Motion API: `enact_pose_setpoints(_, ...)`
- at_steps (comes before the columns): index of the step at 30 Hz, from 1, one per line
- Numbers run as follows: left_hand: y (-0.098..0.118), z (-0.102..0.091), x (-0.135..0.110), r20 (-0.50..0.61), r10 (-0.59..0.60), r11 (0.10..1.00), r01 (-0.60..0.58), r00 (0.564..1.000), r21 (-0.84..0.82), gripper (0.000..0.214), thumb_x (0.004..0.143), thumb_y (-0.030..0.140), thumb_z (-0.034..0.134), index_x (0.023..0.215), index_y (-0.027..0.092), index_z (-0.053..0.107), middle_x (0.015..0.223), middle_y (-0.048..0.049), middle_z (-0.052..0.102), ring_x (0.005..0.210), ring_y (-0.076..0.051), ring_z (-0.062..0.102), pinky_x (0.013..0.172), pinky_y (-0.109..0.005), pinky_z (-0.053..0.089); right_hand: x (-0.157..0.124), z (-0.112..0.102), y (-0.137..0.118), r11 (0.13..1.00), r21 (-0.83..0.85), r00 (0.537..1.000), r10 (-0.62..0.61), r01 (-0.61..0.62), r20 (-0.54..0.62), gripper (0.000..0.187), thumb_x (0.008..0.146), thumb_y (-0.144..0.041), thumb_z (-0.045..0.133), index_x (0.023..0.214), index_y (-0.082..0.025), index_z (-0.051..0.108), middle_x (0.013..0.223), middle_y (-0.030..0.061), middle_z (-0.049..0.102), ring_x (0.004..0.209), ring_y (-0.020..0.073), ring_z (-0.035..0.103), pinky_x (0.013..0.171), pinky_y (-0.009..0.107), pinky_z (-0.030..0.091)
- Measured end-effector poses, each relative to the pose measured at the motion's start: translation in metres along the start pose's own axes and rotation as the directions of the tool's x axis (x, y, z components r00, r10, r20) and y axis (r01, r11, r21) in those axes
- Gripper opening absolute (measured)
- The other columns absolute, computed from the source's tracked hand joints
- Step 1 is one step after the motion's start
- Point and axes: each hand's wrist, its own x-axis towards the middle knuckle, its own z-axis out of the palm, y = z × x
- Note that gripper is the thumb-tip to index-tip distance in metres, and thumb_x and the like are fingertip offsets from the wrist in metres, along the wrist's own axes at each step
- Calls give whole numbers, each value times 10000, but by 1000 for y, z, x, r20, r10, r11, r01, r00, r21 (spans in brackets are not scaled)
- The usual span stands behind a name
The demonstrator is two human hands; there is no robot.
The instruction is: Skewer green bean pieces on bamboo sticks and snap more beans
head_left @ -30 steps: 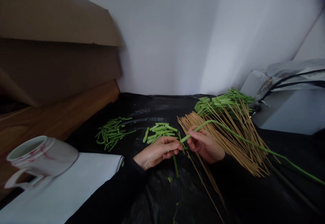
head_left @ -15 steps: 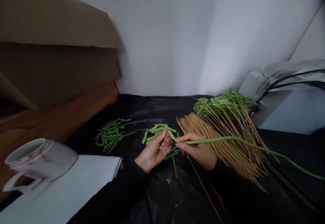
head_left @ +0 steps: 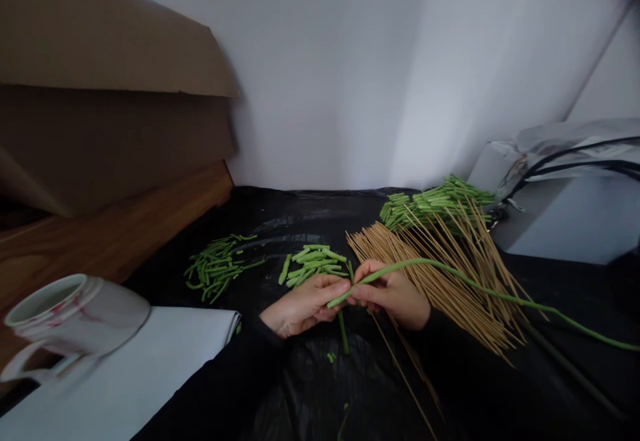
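Observation:
My left hand (head_left: pixel 305 304) and my right hand (head_left: pixel 393 292) meet over a black plastic sheet (head_left: pixel 310 388), both pinched on the near end of one long green stalk (head_left: pixel 450 273). The stalk runs off to the right across a fan of thin wooden skewers (head_left: pixel 450 271). Just behind my left hand lies a small heap of cut green pieces (head_left: pixel 314 261). One single cut piece (head_left: pixel 343 333) lies below my fingers.
A thinner heap of green trimmings (head_left: pixel 216 269) lies to the left, and a stack of cut stalks (head_left: pixel 435 202) at the back right. A white mug (head_left: pixel 65 324) stands on white paper (head_left: pixel 150 368) at left. Cardboard box (head_left: pixel 110 88) at left, grey box (head_left: pixel 565 208) at right.
Half a second ago my left hand was raised over the cut heap with the stalk end lifted. Now both hands have come down and together, pinching the stalk's near end.

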Motion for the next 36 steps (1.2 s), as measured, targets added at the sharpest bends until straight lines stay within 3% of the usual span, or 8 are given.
enact_pose_setpoints(6, 1, -4, -3, 42, -44, 999, 43, 998, 19, 321, 766, 411, 720, 747, 97, 658, 472, 89, 320, 423, -29, 180, 437, -219, 106, 4, -6, 0, 942, 335, 994, 58, -23, -94, 340, 682, -407, 779, 756, -183, 535, 491, -68, 560, 385, 41, 453, 367, 136, 306)
enact_pose_setpoints(14, 1, -2, -2, 14, -55, 998, 55, 998, 19, 300, 704, 369, 780, 782, 96, 680, 543, 66, 377, 452, -30, 187, 437, -235, 66, 4, -3, 2, 958, 286, 992, 61, -26, -113, 316, 647, -376, 809, 726, -168, 584, 490, -45, 582, 377, 52, 482, 358, 142, 327)
enact_pose_setpoints(22, 0, 2, 0, -129, 48, 989, -65, 990, -132, 324, 647, 309, 830, 743, 107, 595, 584, 62, 393, 466, -21, 234, 425, -199, 92, 4, -7, 2, 939, 341, 992, -6, 49, -127, 226, 706, -369, 752, 784, -179, 658, 565, -30, 616, 427, 59, 507, 385, 157, 351)
enact_pose_setpoints(29, -5, -1, 8, -247, 192, 921, -261, 950, -288, 247, 706, 243, 796, 751, 99, 600, 531, 96, 287, 451, -13, 175, 402, -137, 149, 3, -2, 7, 987, 117, 977, -86, 110, -196, 246, 749, -362, 719, 921, -193, 676, 595, -32, 622, 474, 71, 529, 420, 171, 382)
enact_pose_setpoints(36, -10, 1, 12, -266, 207, 822, -315, 941, -474, 212, 746, 163, 758, 698, 104, 561, 545, 98, 269, 425, -1, 209, 382, -103, 234, -2, 4, -3, 949, -239, 941, -258, 204, -218, 237, 818, -323, 635, 1004, -191, 700, 627, -5, 653, 490, 105, 571, 440, 215, 445)
